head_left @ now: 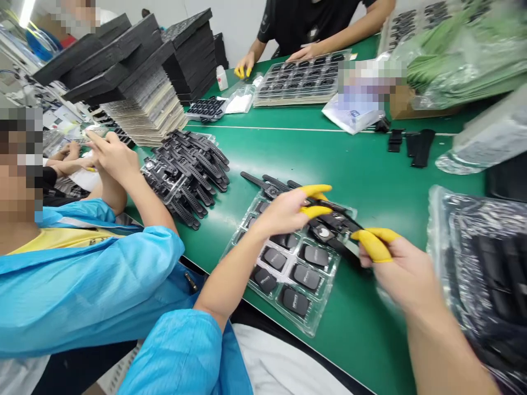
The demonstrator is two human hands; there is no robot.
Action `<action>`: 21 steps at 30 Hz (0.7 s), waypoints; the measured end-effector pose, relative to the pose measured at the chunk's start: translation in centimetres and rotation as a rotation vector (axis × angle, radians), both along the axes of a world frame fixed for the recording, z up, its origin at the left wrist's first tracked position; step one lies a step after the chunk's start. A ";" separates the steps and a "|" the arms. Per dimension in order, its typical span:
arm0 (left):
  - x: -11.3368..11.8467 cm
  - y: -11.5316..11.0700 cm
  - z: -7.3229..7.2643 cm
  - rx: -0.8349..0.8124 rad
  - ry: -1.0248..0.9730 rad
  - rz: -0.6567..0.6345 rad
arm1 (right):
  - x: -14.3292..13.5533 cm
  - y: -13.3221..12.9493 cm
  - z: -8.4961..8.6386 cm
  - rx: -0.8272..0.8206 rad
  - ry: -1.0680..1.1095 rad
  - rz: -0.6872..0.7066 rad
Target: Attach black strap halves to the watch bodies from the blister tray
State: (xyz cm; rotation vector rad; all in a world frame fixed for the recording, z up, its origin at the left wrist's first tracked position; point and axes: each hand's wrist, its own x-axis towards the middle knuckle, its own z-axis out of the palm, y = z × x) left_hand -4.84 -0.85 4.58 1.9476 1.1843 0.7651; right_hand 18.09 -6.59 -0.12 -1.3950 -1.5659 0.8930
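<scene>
My left hand (284,213), with yellow finger cots, is over the far part of a clear plastic tray (284,285). Its thumb and forefinger close around a dark piece, most likely one end of a black watch strap (348,218). My right hand (401,266), also in yellow cots, pinches the strap's other end at the tray's right side. Below the strap lies a watch (323,232) with a round pale spot on its back. Square black watch faces (295,302) fill the tray's near pockets, and more strapped watches (269,189) lie along its far edge.
Left of the tray is a heap of black-strapped watches (189,170). A co-worker's blue sleeve (135,269) reaches close to my left arm. Bagged black parts (486,274) lie at right. Loose black straps (420,148), stacked black trays (189,55) and another filled tray (302,79) stand farther back.
</scene>
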 end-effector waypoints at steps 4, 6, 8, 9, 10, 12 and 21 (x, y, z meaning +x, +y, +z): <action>-2.3 0.7 0.8 0.136 0.350 0.016 | -0.5 -0.1 -0.1 0.203 -0.168 0.007; -3.0 0.6 1.6 0.137 0.555 0.017 | -1.2 -0.4 0.0 0.240 -0.232 0.064; -3.5 0.3 2.5 0.122 0.720 0.020 | -2.1 -0.9 -0.1 0.227 -0.295 0.142; -3.6 0.1 2.9 0.104 0.793 0.020 | -2.5 -1.1 -0.2 0.222 -0.322 0.170; -3.7 -0.1 3.2 0.083 0.856 0.027 | -2.9 -1.3 -0.3 0.222 -0.345 0.189; -3.8 -0.4 3.5 0.032 0.960 0.049 | -3.5 -1.6 -0.5 0.228 -0.386 0.211; -3.1 -0.4 2.1 0.133 1.022 0.220 | -3.3 -1.4 -0.5 0.191 -0.552 0.131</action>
